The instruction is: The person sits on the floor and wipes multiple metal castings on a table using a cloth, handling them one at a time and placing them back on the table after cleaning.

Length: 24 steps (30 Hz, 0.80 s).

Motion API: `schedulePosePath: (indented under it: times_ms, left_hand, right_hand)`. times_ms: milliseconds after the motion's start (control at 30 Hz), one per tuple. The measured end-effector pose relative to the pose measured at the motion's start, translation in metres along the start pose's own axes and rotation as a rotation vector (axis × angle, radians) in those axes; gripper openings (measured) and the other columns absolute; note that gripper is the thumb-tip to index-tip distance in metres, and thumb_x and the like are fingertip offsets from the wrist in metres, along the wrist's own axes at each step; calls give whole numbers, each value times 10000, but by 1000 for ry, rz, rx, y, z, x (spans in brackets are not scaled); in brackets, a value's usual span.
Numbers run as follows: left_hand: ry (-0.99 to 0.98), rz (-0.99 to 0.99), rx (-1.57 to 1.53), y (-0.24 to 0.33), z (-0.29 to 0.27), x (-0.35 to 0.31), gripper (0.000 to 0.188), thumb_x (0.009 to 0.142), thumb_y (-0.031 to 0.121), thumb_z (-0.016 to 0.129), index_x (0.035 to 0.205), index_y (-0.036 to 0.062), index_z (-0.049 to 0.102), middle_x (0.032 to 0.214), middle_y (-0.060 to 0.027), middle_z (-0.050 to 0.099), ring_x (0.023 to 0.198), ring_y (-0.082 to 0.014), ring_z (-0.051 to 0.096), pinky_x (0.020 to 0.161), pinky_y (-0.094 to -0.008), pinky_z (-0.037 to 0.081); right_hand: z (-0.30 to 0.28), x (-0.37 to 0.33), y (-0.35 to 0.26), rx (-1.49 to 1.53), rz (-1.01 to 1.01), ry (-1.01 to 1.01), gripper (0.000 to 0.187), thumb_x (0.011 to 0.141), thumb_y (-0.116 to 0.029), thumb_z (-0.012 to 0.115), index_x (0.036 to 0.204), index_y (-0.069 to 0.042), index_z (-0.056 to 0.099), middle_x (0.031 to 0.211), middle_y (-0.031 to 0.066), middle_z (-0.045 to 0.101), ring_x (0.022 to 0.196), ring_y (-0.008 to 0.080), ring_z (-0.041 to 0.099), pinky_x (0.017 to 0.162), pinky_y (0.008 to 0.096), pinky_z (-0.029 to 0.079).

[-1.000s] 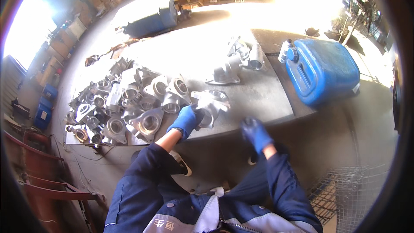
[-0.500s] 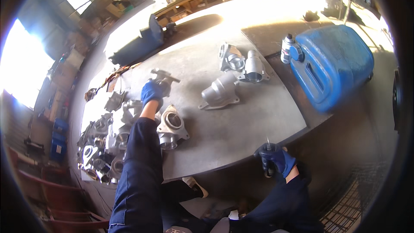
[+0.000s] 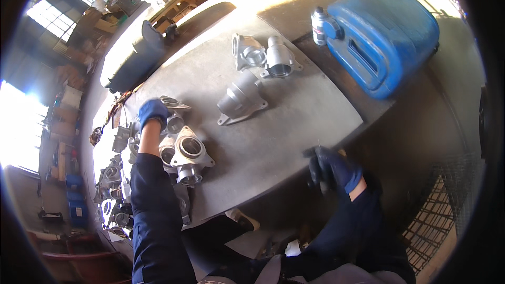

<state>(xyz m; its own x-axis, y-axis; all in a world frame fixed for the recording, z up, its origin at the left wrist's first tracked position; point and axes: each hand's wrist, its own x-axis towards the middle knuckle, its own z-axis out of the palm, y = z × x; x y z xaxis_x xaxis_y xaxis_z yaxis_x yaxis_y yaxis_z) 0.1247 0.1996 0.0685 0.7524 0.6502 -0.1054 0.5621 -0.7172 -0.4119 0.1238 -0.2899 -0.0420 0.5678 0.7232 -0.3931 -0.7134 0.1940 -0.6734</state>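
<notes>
My left hand [image 3: 152, 114], in a blue glove, is closed on the edge of a silver metal casting [image 3: 176, 104] at the near side of the castings heaped on the left; its fingertips are partly hidden. Just below stands another casting with a round bore and a flange [image 3: 189, 147]. Off the table's front edge, my right hand [image 3: 339, 168] is wrapped around a dark hand tool [image 3: 315, 171] with a thin tip pointing up; motion blurs the tool's shape. A larger cone-shaped casting [image 3: 243, 97] rests mid-table, and two more castings [image 3: 279, 60] stand touching or nearly so behind it.
A big blue jerrycan [image 3: 384, 42] and a spray can [image 3: 318, 26] occupy the right far side. Several castings [image 3: 113, 194] crowd the table's left end. Beyond the table lies a dark bin-like object [image 3: 137, 58]. A wire basket [image 3: 431, 215] is low on the right.
My left hand has carried its casting left and down onto the heap's edge. The right hand still grips the tool near the front edge. The whole view has shifted.
</notes>
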Motion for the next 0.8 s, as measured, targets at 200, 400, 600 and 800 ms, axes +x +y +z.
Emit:
schedulePosePath:
  times_ms: [200, 400, 600, 800]
  left_hand:
    - [196, 487, -885, 119, 3, 1, 470, 820, 248, 714, 1246, 80, 608, 1130, -178, 673, 988, -290, 661, 843, -385, 521]
    - [193, 535, -707, 186, 15, -82, 821, 596, 278, 875, 1325, 132, 529, 1223, -162, 623, 1125, -347, 601, 950, -395, 493]
    - [139, 842, -706, 130, 49, -191, 904, 502, 209, 874, 1332, 153, 522, 1157, -151, 647, 1066, -347, 637, 897, -397, 529]
    - [142, 895, -626, 112, 49, -238, 852, 533, 226, 841, 1321, 160, 524, 1184, -147, 642, 1052, -347, 641, 890, -413, 532]
  right_hand:
    - [-9, 10, 13, -21, -61, -124, 480, 968, -407, 503, 1230, -10, 560, 776, 134, 642, 671, 243, 632, 640, 352, 522]
    - [-9, -15, 13, -260, -69, -145, 451, 962, -288, 565, 1373, -112, 503, 996, 134, 690, 824, 222, 681, 693, 371, 561]
    - [36, 7, 54, -1638, -426, 271, 222, 932, -197, 563, 1102, -71, 628, 958, 153, 701, 870, 350, 673, 727, 445, 537]
    - [47, 9, 102, -1886, -520, 343, 171, 892, -176, 545, 895, -78, 685, 868, 173, 696, 790, 346, 681, 717, 451, 528]
